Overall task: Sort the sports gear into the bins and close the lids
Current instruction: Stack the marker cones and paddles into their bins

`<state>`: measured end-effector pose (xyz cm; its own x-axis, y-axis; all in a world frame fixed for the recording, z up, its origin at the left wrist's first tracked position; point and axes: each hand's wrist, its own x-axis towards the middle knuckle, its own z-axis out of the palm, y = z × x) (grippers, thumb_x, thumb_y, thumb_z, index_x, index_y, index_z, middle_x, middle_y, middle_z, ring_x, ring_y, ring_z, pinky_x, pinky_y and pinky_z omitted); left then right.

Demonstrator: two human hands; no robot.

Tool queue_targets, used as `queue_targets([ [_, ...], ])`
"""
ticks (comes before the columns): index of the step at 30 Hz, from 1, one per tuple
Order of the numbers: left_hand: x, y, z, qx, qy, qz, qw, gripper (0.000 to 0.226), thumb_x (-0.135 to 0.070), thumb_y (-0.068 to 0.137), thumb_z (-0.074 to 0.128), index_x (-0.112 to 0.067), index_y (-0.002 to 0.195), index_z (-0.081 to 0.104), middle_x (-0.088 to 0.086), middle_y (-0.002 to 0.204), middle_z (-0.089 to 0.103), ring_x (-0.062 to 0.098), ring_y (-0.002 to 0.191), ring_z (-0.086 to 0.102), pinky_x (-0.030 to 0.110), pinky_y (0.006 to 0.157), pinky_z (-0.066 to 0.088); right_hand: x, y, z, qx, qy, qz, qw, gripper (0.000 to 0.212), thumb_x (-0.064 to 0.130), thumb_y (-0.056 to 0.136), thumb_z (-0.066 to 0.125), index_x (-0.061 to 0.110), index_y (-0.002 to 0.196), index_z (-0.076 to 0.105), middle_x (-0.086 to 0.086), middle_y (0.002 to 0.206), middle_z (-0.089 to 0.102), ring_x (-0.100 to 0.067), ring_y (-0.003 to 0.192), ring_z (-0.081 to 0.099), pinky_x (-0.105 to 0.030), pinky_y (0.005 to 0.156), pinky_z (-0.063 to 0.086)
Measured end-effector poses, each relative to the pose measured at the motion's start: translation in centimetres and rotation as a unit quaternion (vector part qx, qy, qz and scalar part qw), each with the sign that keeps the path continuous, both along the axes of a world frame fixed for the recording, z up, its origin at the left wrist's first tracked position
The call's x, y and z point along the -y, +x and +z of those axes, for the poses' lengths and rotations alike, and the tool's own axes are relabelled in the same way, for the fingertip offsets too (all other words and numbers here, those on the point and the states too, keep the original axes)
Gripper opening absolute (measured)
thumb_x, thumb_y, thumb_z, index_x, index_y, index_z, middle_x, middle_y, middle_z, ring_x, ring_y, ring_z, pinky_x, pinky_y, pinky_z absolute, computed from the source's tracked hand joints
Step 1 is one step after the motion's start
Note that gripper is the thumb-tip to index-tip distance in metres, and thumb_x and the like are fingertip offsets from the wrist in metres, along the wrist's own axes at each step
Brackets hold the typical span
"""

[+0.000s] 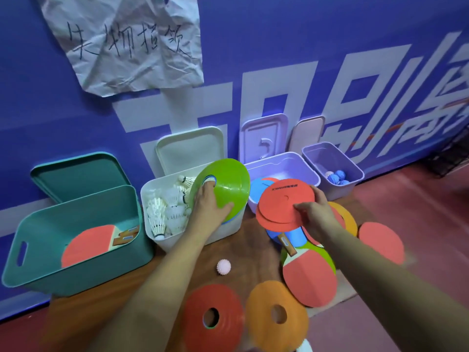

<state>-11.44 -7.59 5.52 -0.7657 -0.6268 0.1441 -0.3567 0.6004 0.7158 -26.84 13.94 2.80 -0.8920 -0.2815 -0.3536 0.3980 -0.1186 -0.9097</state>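
Two-handed: left grip [210, 209] clutches green cone [228, 184]; right grip [317, 215] pinches red discs [281, 204], seemingly two.

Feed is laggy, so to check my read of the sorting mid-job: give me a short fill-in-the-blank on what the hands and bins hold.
1. The cone gripped by the left hand is ____.
2. The white bin holds ____.
3. The teal bin holds a red ____.
4. The right hand holds flat discs coloured ____.
Missing words: green; shuttlecocks; paddle; red.
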Motion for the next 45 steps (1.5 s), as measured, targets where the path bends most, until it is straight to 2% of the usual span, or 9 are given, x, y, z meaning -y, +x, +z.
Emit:
queue_targets([
  [12,-3.8,-13.0,-4.4,0.052,-0.07,0.093,0.992,0.069,-0.019,0.073,0.08,0.001,0.13,0.047,0.02,0.131,0.05,0.038,0.125,0.044,0.041,0.107,0.033,6.2,-18.3,-6.9,0.02,0.099,0.113,0.988,0.063,-0.012,0.086,0.043,0.033,0.13,0.045,0.001,0.089,0.06,-0.015,0.066,0.056,-0.024,0.05,0.049],
  [15,-4.4,-15.3,-5.2,0.074,-0.105,0.107,0.986,0.069,-0.021,0.072,0.08,0.001,0.129,0.048,0.019,0.13,0.051,0.039,0.122,0.045,0.041,0.105,0.033,7.4,-20.2,-8.8,0.004,0.162,0.185,0.969,0.066,-0.005,0.087,0.047,0.021,0.147,0.033,-0.007,0.098,0.06,-0.019,0.07,0.058,-0.031,0.061,0.05],
  [18,-5.2,-16.8,-5.2,0.086,-0.146,0.097,0.981,0.068,-0.021,0.071,0.08,0.0,0.128,0.049,0.02,0.127,0.052,0.04,0.114,0.048,0.038,0.099,0.033,7.8,-21.2,-9.2,-0.097,0.258,0.237,0.931,0.063,0.025,0.093,0.06,0.01,0.148,0.033,-0.019,0.135,0.051,-0.03,0.117,0.056,-0.04,0.101,0.045],
  [24,-6.9,-21.3,-4.2,0.095,-0.186,0.037,0.977,0.068,-0.023,0.074,0.077,-0.002,0.131,0.047,0.018,0.12,0.05,0.037,0.11,0.046,0.046,0.098,0.041,7.9,-23.3,-5.3,0.15,-0.055,0.338,0.927,0.032,0.036,0.097,0.055,0.012,0.118,0.059,-0.012,0.095,0.067,-0.021,0.075,0.066,-0.034,0.068,0.056],
  [32,-7.9,-25.8,-5.8,0.051,-0.144,0.015,0.988,0.076,-0.042,0.07,0.077,-0.013,0.134,0.049,0.011,0.123,0.043,0.03,0.119,0.044,0.045,0.106,0.039,5.2,-28.0,-6.4,0.188,-0.112,0.263,0.94,0.022,0.004,0.099,0.046,0.009,0.118,0.056,-0.007,0.088,0.075,-0.018,0.071,0.072,-0.032,0.062,0.06],
  [35,-7.3,-26.6,-6.9,0.023,-0.03,0.156,0.987,0.098,-0.051,0.063,0.082,-0.012,0.142,0.04,0.015,0.135,0.036,0.028,0.129,0.036,0.038,0.111,0.031,4.4,-29.6,-7.6,0.186,-0.103,0.247,0.945,0.027,0.005,0.101,0.044,0.008,0.126,0.054,-0.006,0.092,0.075,-0.018,0.076,0.073,-0.031,0.063,0.06],
  [39,-6.3,-27.2,-9.9,0.094,0.299,0.195,0.929,0.128,-0.066,0.046,0.084,-0.016,0.149,0.025,0.011,0.148,0.041,0.023,0.135,0.042,0.044,0.112,0.036,4.1,-30.6,-9.1,0.192,-0.091,0.237,0.948,0.022,0.003,0.101,0.043,0.009,0.116,0.058,-0.006,0.093,0.074,-0.017,0.076,0.072,-0.031,0.064,0.06],
  [43,-5.7,-28.2,-14.1,0.02,0.436,0.194,0.878,0.058,-0.041,0.06,0.09,-0.02,0.106,0.061,0.005,0.106,0.072,0.026,0.104,0.068,0.053,0.096,0.051,5.0,-31.2,-10.5,0.127,0.011,0.214,0.969,0.015,0.001,0.098,0.05,0.01,0.106,0.057,-0.013,0.094,0.068,-0.02,0.074,0.065,-0.032,0.069,0.055],
  [45,-5.6,-29.0,-15.1,0.023,0.409,0.2,0.89,0.058,-0.039,0.055,0.09,-0.016,0.104,0.067,0.006,0.102,0.074,0.023,0.099,0.07,0.05,0.094,0.053,5.4,-31.9,-11.3,0.021,0.144,0.22,0.965,0.021,0.003,0.094,0.056,0.008,0.115,0.053,-0.014,0.101,0.06,-0.021,0.079,0.057,-0.031,0.07,0.045],
])
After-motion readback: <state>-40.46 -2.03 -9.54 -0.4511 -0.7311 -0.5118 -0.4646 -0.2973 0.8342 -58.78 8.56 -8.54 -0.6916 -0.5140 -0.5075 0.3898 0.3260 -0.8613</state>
